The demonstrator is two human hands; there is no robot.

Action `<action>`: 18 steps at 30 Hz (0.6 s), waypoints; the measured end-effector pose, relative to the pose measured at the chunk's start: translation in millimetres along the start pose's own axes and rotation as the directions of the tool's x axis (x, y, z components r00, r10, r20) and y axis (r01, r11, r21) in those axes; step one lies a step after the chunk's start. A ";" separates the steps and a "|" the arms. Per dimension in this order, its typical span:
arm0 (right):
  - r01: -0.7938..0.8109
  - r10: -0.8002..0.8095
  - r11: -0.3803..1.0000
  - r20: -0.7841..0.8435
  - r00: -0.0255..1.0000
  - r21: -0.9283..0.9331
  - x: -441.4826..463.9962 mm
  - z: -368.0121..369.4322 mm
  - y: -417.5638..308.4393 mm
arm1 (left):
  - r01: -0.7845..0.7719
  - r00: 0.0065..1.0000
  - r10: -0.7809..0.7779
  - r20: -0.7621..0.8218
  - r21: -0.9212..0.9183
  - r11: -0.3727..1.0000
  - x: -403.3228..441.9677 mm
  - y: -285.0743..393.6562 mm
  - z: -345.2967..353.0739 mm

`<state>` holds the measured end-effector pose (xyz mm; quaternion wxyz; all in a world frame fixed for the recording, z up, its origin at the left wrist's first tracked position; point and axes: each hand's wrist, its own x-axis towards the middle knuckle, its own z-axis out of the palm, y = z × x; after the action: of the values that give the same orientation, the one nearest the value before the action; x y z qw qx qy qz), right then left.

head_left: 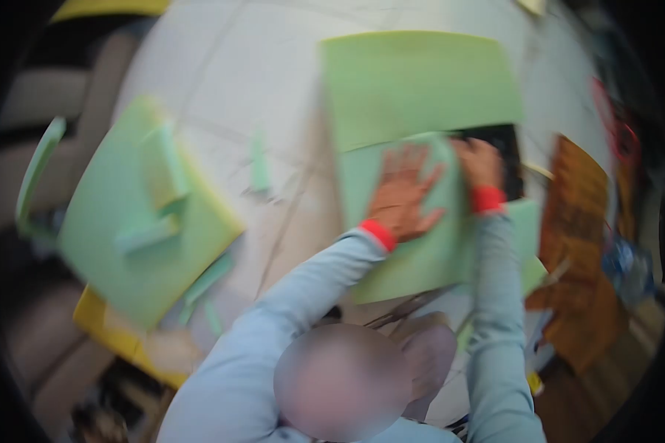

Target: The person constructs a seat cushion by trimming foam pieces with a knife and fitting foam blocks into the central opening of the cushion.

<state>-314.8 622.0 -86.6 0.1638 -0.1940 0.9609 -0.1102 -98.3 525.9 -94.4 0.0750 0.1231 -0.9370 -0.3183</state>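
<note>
My left hand (406, 193) lies flat with fingers spread on a pale green foam sheet (414, 266). At the right edge of that sheet, my right hand (480, 162) is closed, its fingers curled downward. Motion blur hides what, if anything, it grips. A flat black piece (508, 151) shows beside and partly beneath the right hand. Beyond both hands, a larger green foam sheet (421, 88) with a yellowish edge spreads across the floor, bordering the sheet under my left hand.
On the left, another green foam sheet (103, 236) carries small foam offcuts (162, 166). A foam sliver (258, 164) lies on the tiled floor (222, 81). To the right are brown cardboard (569, 244), a clear bottle (628, 264) and red-handled scissors (621, 136).
</note>
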 end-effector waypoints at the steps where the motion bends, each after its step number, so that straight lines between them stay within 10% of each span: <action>1: -0.015 0.015 0.999 0.004 1.000 0.039 -13.0 -25.0 8.3 | -0.013 1.000 0.012 -0.022 -0.051 0.999 -3.4 -1.5 3.7; 2: -0.057 0.065 0.968 -0.028 0.997 0.245 -22.0 -38.9 25.7 | -0.032 0.998 0.027 -0.053 -0.093 0.995 -2.8 -6.4 8.4; 5: 0.007 -0.003 1.000 -0.476 0.879 0.008 -9.9 -51.8 229.9 | -0.053 0.993 0.053 -0.102 0.005 0.999 4.7 -18.0 10.1; 8: -0.271 0.311 0.938 -0.179 0.933 0.217 -16.6 -14.6 306.3 | -0.102 0.990 0.106 -0.092 0.038 0.994 19.7 -15.7 17.8; 11: -0.124 0.113 0.992 -0.213 0.971 -0.040 18.2 6.8 371.8 | -0.212 0.975 0.217 -0.058 0.074 0.974 67.7 -42.8 6.9; 12: 0.206 -0.177 0.974 -0.260 0.949 0.090 34.6 22.6 400.8 | -0.270 0.960 0.275 -0.050 0.084 0.959 91.6 -54.2 5.8; 14: -0.140 0.146 0.988 -0.092 0.985 0.069 -32.6 10.8 262.5 | -0.403 0.855 0.472 -0.217 0.296 0.866 124.5 -94.8 0.5; 16: 0.096 -0.088 0.995 -0.403 0.911 -0.001 -59.5 61.2 254.7 | -0.240 0.906 0.371 -0.202 0.475 0.846 126.3 -119.4 -29.3; 18: -0.102 0.076 0.993 -0.325 0.942 -0.063 -111.1 94.4 167.4 | -0.068 0.961 0.225 -0.160 0.651 0.756 106.7 -138.2 -42.4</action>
<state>-240.6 804.1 -189.5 0.0016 -0.1360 0.9861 -0.0950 -166.0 365.7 -139.4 0.1607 0.1028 -0.9807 0.0431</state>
